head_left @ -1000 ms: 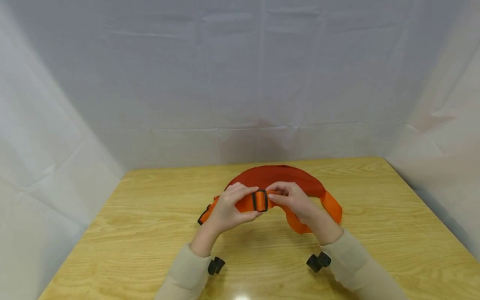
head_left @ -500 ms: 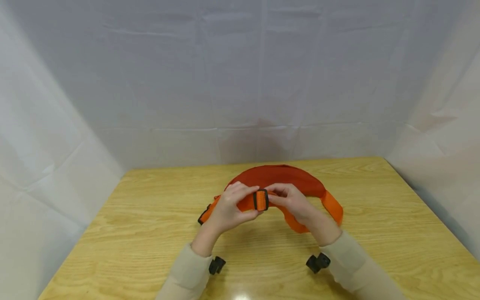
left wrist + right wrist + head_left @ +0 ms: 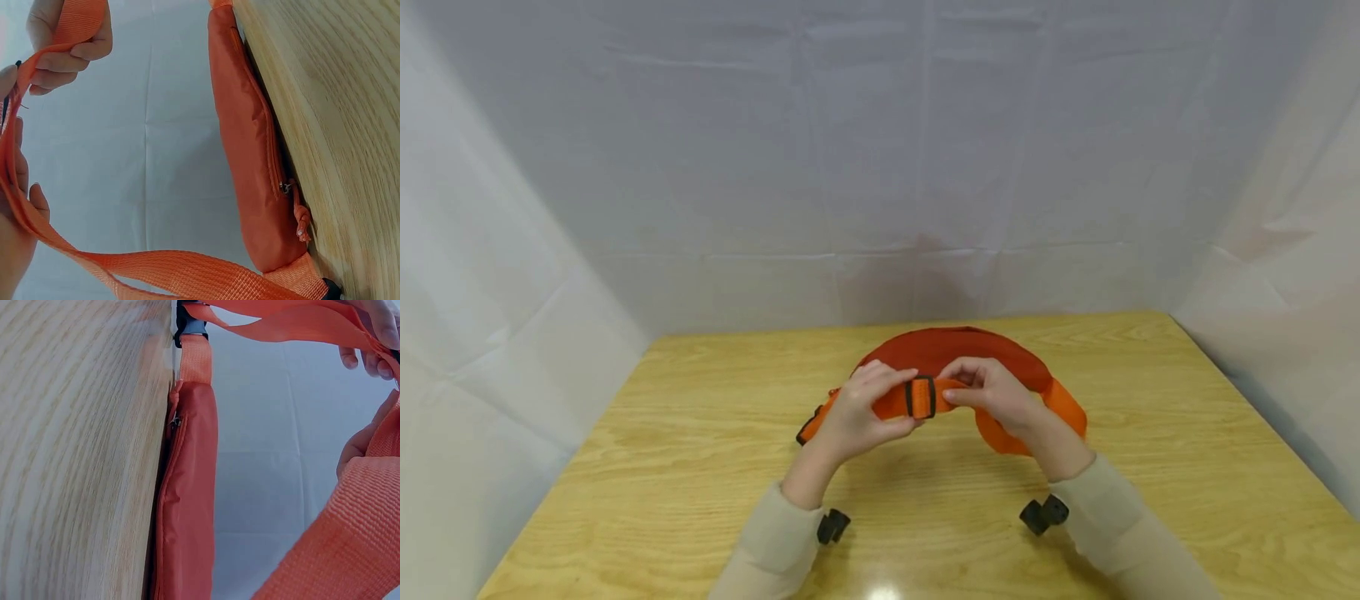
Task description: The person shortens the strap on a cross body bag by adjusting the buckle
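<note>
On the tabletop [image 3: 662, 467], head view, lies a red pouch [image 3: 958, 348], its orange strap [image 3: 998, 435] gripped at the black slider [image 3: 932, 397] by the left hand [image 3: 853, 417] and pinched alongside by the right hand [image 3: 1003, 398]. Left-wrist view: pouch probably soft, light. Right-wrist view: strap likely pliable; best held flat beside the slider.

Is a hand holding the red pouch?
No, the red pouch rests on the table; the left hand and right hand hold the orange strap.
</note>
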{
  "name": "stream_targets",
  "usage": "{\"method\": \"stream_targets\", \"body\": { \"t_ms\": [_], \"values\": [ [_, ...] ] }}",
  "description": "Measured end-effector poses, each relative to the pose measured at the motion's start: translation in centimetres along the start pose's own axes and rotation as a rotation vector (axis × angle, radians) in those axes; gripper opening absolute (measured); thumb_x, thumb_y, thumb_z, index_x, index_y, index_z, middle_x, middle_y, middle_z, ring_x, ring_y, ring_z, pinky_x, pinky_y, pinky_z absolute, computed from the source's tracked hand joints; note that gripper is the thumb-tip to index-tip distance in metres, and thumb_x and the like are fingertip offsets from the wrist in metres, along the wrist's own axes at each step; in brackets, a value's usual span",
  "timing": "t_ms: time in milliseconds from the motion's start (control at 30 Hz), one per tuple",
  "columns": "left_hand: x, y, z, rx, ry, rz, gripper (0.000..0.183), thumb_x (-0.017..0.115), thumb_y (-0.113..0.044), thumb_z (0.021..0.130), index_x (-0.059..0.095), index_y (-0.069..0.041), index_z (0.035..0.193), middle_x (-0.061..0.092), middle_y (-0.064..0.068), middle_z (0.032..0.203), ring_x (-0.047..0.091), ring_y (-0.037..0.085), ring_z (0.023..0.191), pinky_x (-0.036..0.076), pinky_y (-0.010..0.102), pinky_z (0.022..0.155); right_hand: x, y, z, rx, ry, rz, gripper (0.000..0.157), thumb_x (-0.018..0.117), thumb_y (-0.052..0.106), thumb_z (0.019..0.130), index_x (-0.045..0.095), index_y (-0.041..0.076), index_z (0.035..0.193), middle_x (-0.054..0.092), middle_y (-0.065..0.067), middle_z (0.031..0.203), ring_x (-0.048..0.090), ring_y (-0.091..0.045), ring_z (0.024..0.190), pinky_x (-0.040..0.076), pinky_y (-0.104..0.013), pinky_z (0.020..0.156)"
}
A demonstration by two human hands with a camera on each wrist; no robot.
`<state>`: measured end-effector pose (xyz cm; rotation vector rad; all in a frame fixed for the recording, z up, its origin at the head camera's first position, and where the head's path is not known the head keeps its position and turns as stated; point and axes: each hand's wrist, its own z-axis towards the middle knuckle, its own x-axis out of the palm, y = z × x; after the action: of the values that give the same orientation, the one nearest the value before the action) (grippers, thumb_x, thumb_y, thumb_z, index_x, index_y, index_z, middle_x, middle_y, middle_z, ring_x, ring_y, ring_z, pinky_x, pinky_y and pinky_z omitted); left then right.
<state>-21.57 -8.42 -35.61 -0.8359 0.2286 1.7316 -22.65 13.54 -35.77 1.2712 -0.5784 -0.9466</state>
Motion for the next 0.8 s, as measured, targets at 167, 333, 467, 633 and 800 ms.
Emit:
{"method": "stream_targets", "body": {
  "t_ms": [167, 333, 467, 633, 800],
  "values": [
    [0.29, 0.06, 0.1, 0.01, 0.005, -0.018, 0.048, 0.078, -0.01, 0.064, 0.061, 0.003, 0.106, 0.062, 0.006, 0.086, 0.049, 0.015, 0.078, 0.041, 0.028, 0.07, 0.15, -0.14, 0.25, -0.008, 0.014, 0.008, 0.015, 0.058, 0.004, 0.084, 0.056, -0.006, 0.095, 0.062, -0.007, 0.082, 0.059, -0.019, 0.072, 0.049, -0.033, 0.07],
    [0.45, -0.03, 0.18, 0.006, 0.023, -0.005, 0.047, 0.078, -0.012, 0.065, 0.061, 0.002, 0.107, 0.062, 0.006, 0.089, 0.049, 0.015, 0.08, 0.041, 0.028, 0.073, 0.45, -0.29, 0.34, -0.027, 0.021, 0.029, 0.012, 0.058, 0.003, 0.084, 0.056, -0.004, 0.093, 0.062, -0.006, 0.08, 0.059, -0.019, 0.071, 0.049, -0.031, 0.069],
    [0.31, -0.04, 0.12, 0.002, 0.023, 0.005, 0.047, 0.078, -0.011, 0.065, 0.061, 0.002, 0.107, 0.062, 0.006, 0.089, 0.049, 0.015, 0.081, 0.041, 0.029, 0.073, 0.52, -0.29, 0.22, -0.045, 0.03, 0.045, 0.008, 0.057, 0.003, 0.084, 0.058, 0.003, 0.092, 0.061, -0.006, 0.085, 0.058, -0.019, 0.075, 0.048, -0.03, 0.071],
    [-0.11, 0.21, -0.11, -0.011, 0.017, 0.006, 0.047, 0.078, -0.009, 0.065, 0.061, 0.002, 0.108, 0.062, 0.006, 0.088, 0.05, 0.015, 0.081, 0.041, 0.028, 0.073, 0.11, 0.03, -0.11, -0.032, 0.091, 0.062, 0.018, 0.057, 0.006, 0.085, 0.062, 0.011, 0.102, 0.06, -0.004, 0.101, 0.056, -0.02, 0.091, 0.046, -0.033, 0.079],
    [-0.18, 0.44, -0.25, -0.009, 0.01, -0.006, 0.048, 0.078, -0.008, 0.064, 0.061, 0.003, 0.108, 0.061, 0.006, 0.087, 0.05, 0.015, 0.08, 0.042, 0.028, 0.071, -0.18, 0.13, -0.13, 0.004, 0.085, 0.054, 0.023, 0.056, 0.007, 0.086, 0.061, 0.0, 0.108, 0.061, -0.003, 0.099, 0.058, -0.019, 0.087, 0.046, -0.035, 0.079]
  ]
}}
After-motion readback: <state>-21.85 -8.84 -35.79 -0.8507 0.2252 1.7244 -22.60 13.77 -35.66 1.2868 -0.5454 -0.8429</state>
